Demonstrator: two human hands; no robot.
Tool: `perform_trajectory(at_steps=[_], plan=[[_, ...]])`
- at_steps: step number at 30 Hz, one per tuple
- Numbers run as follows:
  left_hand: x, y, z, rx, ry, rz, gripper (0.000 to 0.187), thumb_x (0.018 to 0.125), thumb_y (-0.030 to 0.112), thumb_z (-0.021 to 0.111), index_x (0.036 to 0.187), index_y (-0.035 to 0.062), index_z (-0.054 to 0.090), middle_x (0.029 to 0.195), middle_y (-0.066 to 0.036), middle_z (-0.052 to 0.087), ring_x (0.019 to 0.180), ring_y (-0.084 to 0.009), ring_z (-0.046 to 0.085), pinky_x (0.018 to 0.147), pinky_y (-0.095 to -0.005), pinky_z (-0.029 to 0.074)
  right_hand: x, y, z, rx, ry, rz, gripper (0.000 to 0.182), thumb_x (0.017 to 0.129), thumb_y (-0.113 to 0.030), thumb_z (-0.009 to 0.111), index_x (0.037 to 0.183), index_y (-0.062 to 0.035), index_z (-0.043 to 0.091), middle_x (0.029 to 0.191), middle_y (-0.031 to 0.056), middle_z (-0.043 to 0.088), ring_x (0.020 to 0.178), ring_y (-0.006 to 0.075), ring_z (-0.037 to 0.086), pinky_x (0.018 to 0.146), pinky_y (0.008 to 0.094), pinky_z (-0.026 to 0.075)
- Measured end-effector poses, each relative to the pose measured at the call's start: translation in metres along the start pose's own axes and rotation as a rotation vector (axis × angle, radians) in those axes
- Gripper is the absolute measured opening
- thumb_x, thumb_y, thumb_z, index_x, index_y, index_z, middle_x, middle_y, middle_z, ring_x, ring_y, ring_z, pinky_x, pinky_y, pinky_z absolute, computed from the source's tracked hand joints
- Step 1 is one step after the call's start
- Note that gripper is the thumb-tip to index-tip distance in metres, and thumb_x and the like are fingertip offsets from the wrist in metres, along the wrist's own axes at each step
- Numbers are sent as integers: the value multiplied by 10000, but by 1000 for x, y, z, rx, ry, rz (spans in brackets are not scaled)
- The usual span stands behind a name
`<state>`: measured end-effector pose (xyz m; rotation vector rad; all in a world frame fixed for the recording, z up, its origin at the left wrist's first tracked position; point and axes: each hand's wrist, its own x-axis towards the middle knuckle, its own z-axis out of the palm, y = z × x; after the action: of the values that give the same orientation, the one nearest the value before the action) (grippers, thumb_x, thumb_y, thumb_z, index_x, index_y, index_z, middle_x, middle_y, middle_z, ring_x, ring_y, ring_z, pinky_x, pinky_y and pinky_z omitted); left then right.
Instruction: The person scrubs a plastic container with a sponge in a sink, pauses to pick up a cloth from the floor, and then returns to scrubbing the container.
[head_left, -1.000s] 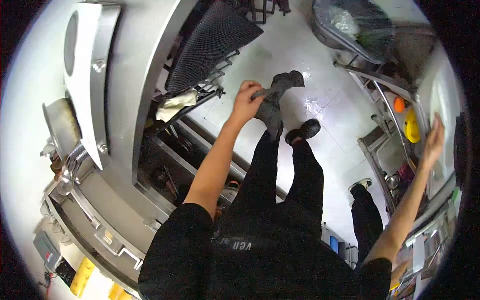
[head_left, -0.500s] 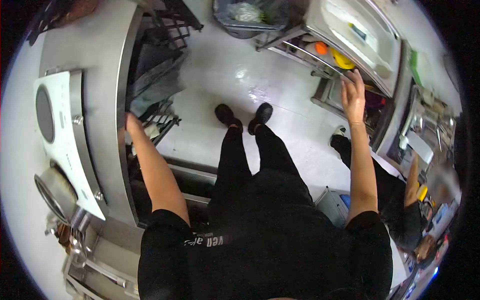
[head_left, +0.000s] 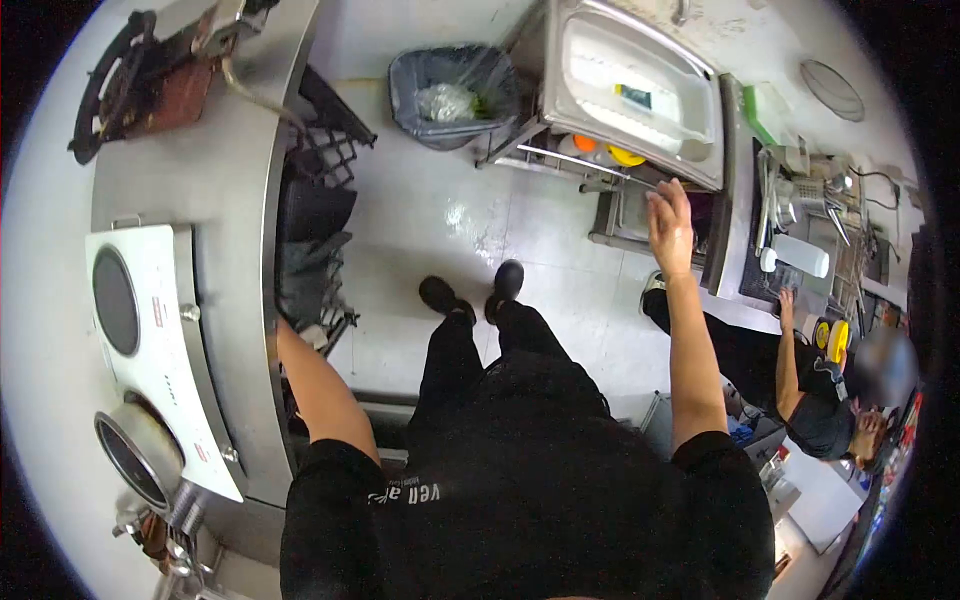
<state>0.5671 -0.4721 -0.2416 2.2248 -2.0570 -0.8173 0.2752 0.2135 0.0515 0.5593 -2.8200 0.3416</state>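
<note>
My right hand [head_left: 672, 235] is raised in mid-air in front of the sink unit, its fingers loosely bent and apart, with nothing in it. Nearest to it are the sink's front edge and the shelf below, where a yellow item [head_left: 626, 156] and an orange item [head_left: 584, 143] show. My left forearm [head_left: 322, 390] reaches to the edge of the steel counter [head_left: 235, 290] on the left. That hand goes in under the edge beside dark racks [head_left: 325, 270], so its fingers are hidden and I cannot see whether it touches anything.
A white two-plate cooker [head_left: 165, 330] with a steel pot [head_left: 140, 455] is on the left counter. A lined bin [head_left: 455, 95] stands ahead. The sink basin [head_left: 640, 85] holds a sponge. At right, another person [head_left: 790, 370] works at a counter with a white bottle [head_left: 800, 256].
My view has shifted, showing more of the far wall and sink. My right hand's fingers are more bent than before. The left hand stays at the counter edge. The co-worker's hand appears lower on the counter.
</note>
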Motion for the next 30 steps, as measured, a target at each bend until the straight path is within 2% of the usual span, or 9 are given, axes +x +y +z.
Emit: perform_trajectory(at_steps=[6, 9, 11, 12, 14, 18, 22, 26, 30], plan=[[-19, -30, 11, 137, 76, 160, 432, 875, 297, 386, 1159, -14, 480, 1155, -255, 484, 1010, -348, 516, 868, -412, 400, -23, 48, -34, -4, 142, 184, 238, 747, 24, 532, 965, -48, 593, 1091, 131, 519, 1135, 314, 422, 931, 391, 377], [-210, 72, -31, 319, 156, 152, 480, 889, 316, 376, 1224, -27, 404, 1226, -264, 412, 1101, -380, 431, 946, -463, 304, -18, 80, -48, -22, 246, 268, 224, 774, 28, 506, 971, -46, 582, 1090, 137, 525, 1117, 317, 439, 913, 383, 386], [-270, 96, -23, 191, 520, 782, 530, 901, 329, 347, 1279, -41, 306, 1305, -251, 314, 1188, -398, 310, 992, -488, 205, -2, 101, -50, -40, 320, 305, 217, 801, 26, 473, 980, -43, 576, 1072, 148, 538, 1084, 310, 470, 888, 374, 401], [-301, 123, -25, 55, 373, 1038, 536, 895, 283, 387, 1297, -49, 260, 1331, -238, 272, 1233, -376, 239, 1018, -450, 159, 11, 112, -49, -23, 328, 311, 217, 801, 26, 473, 980, -43, 576, 1072, 148, 538, 1084, 310, 470, 888, 374, 401], [-352, 184, -16, -96, 149, 1277, 489, 844, 156, 476, 1249, -66, 315, 1274, -219, 348, 1185, -365, 305, 1006, -417, 195, 48, 133, -36, 30, 285, 230, 227, 794, 18, 482, 995, -37, 573, 1050, 142, 551, 1053, 300, 496, 873, 364, 410], [-445, 321, 25, -246, -219, 1411, 296, 807, 95, 512, 1085, -9, 506, 1050, -177, 519, 945, -305, 505, 822, -356, 402, 138, 188, 42, 256, 85, 77, 207, 758, -2, 519, 927, -59, 626, 982, 132, 584, 953, 297, 541, 801, 370, 444], [-555, 446, 92, -197, -537, 1391, 297, 788, 137, 556, 1043, -14, 534, 936, -183, 544, 827, -312, 550, 742, -338, 444, 189, 228, 104, 301, -300, 317, 239, 746, -132, 573, 974, -80, 623, 980, 145, 588, 922, 310, 553, 797, 379, 444], [-588, 514, 193, 190, -304, 1424, 505, 742, 185, 598, 1124, -95, 421, 970, -240, 526, 862, -347, 538, 789, -385, 441, 191, 264, 150, 377, -504, 392, 357, 727, -227, 602, 1059, -96, 586, 999, 156, 587, 929, 327, 552, 829, 389, 432], [-607, 534, 225, 393, -219, 1326, 537, 719, 180, 610, 1114, -106, 385, 1014, -247, 506, 933, -364, 512, 817, -390, 428, 178, 291, 151, 341, -652, 395, 371, 749, -260, 582, 1080, -92, 572, 981, 167, 594, 942, 319, 549, 839, 399, 420]])
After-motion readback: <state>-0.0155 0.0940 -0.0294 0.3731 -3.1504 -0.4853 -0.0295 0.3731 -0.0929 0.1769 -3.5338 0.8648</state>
